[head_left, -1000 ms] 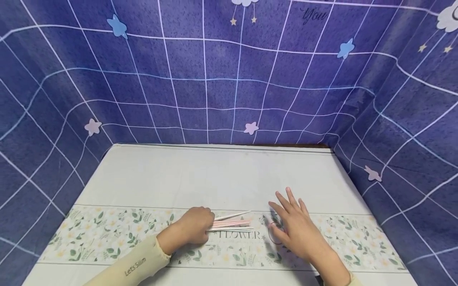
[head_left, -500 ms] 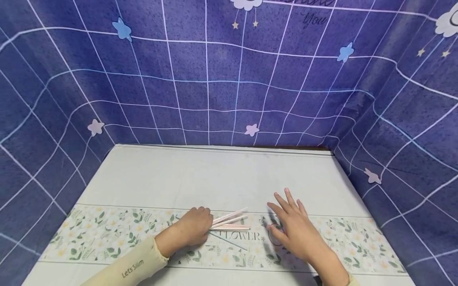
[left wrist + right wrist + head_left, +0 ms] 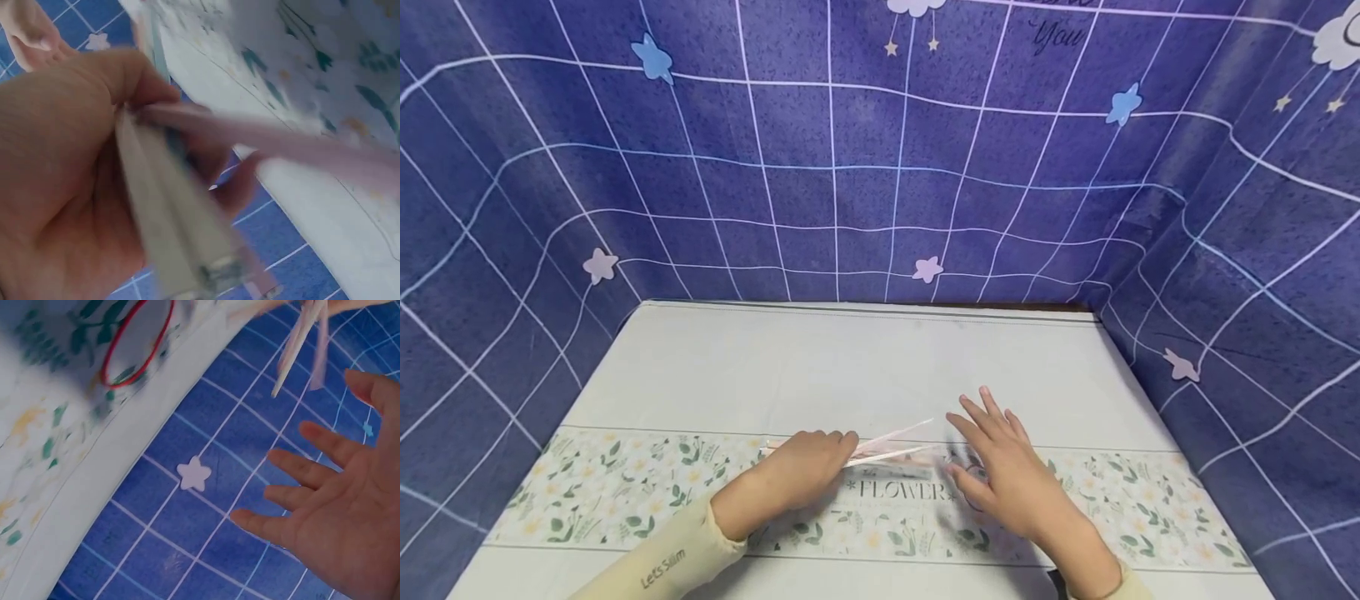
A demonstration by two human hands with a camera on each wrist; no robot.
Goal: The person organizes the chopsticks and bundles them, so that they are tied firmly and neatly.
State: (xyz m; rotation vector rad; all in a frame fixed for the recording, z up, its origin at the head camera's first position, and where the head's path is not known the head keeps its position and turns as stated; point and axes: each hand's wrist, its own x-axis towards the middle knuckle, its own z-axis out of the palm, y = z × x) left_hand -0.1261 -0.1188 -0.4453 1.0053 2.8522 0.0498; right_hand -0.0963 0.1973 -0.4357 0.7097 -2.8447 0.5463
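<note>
My left hand (image 3: 793, 473) grips a bundle of thin pink and white straws (image 3: 887, 456) low over the floral strip of the tablecloth. Their right ends fan out, and short ends show left of the hand. Close up in the left wrist view, cream and pink straws (image 3: 169, 212) pass through the curled fingers, blurred, and one pink straw crosses at an angle. My right hand (image 3: 1009, 479) hovers to the right with fingers spread, holding nothing. Below it lies a thin red loop (image 3: 105, 369), like a rubber band, on the cloth.
The white tablecloth (image 3: 850, 367) has a flower-printed strip with the word FLOWER. Blue grid-patterned curtain (image 3: 865, 192) with stars hangs behind and on both sides of the table.
The straws have shifted and tilted within my left hand, their ends fanning upward; the separate bluish one is no longer visible. My right hand has moved slightly left, still spread.
</note>
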